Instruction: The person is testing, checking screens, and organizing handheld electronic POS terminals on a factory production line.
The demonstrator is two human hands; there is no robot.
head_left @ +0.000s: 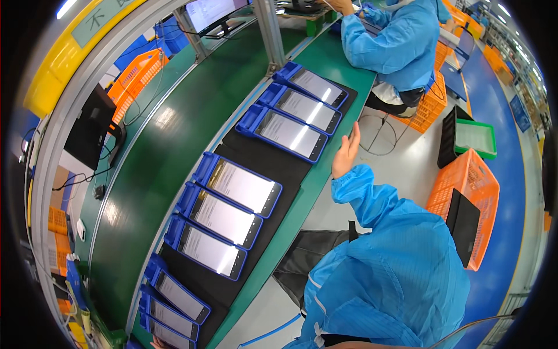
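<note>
My right hand (347,152) is held out beside the bench edge, close to the far group of handheld terminals (292,134). Its fingers are stretched out and it holds nothing. At the lower left edge, only a bit of my left hand (156,343) shows, beside the last terminal of the near group (183,298); its grip is out of frame. Another three terminals (228,217) lie in the middle. All have blue casings with thicker blue ends and pale lit screens. They rest face up on a black mat (261,156).
The green bench (276,256) runs diagonally, with a metal frame (270,35) along it. A co-worker in a blue smock (401,49) sits at the far end. Orange crates (485,192) and a green-rimmed tray (475,139) stand to the right. A dark monitor (90,125) stands left.
</note>
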